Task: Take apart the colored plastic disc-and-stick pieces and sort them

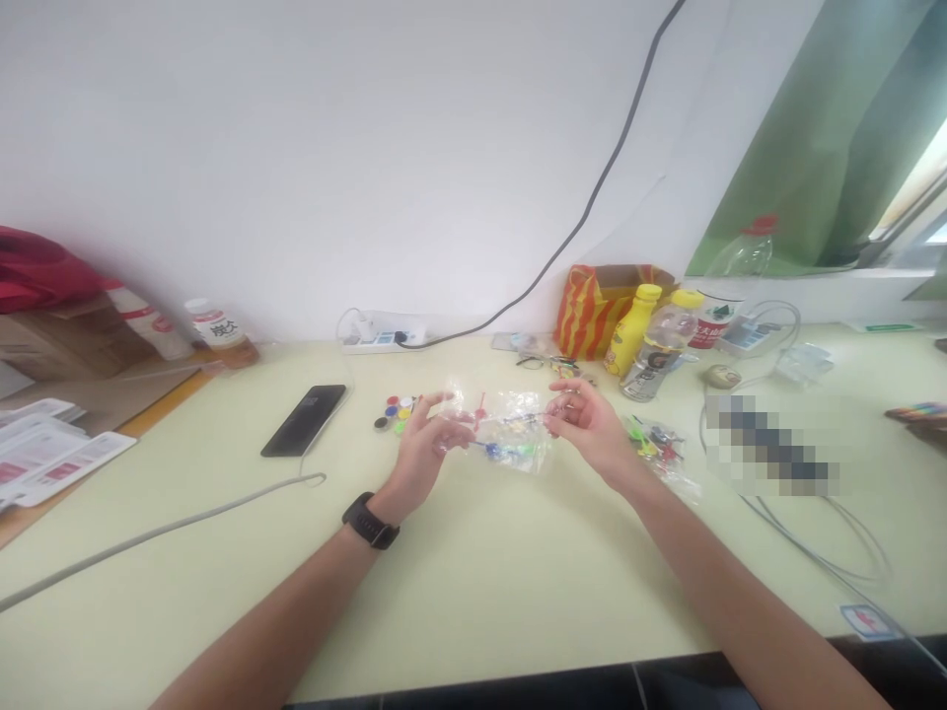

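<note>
Between my two hands is a clear plastic bag (pixel 529 456) with small coloured pieces inside, blue, red and green among them. My left hand (pixel 433 434), with a black watch (pixel 371 521) on its wrist, pinches the bag's left side. On the opposite side, my right hand (pixel 584 424) grips the bag's upper right edge between thumb and fingers. Several small coloured discs (pixel 392 404) lie just behind my left hand, partly covered by it. A second clear bag (pixel 658 449) of coloured pieces rests to the right of my right wrist.
A black phone (pixel 303 421) lies at left, near a grey cable (pixel 163 530). Along the wall stand a power strip (pixel 381 340), a red-and-yellow bag (pixel 584 311), a yellow bottle (pixel 632 330) and clear bottles (pixel 662 350). Papers (pixel 51 449) and a cardboard box (pixel 74 340) sit far left.
</note>
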The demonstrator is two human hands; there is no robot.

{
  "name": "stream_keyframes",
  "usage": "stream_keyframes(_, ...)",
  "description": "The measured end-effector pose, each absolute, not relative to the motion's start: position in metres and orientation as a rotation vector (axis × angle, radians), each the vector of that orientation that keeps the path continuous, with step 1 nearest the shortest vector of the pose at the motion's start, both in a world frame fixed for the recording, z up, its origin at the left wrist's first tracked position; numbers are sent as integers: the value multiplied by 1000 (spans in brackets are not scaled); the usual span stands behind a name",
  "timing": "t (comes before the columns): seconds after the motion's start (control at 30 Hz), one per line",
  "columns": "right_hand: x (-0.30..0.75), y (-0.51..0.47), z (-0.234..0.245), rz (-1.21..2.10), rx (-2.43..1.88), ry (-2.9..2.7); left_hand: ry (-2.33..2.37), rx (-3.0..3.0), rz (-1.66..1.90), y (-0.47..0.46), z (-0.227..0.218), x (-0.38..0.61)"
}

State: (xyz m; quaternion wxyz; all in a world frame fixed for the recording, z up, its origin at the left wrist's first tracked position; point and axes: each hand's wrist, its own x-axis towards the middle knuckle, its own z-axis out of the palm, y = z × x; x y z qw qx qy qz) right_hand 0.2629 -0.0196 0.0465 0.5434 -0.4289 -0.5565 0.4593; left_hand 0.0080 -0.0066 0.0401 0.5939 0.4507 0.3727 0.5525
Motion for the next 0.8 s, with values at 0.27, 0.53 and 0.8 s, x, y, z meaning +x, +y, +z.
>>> stream_keyframes(0.27,265,-15,33,142,-1171,-1592,910,1153,1152,-9,42,11)
stream_keyframes(0.53,263,-20,32,-190,-856,-1819,821,992,1137,-10,45,9)
stream_keyframes(0.8,268,-32,42,-145,-757,-2098,685,824,1136,-10,57,4)
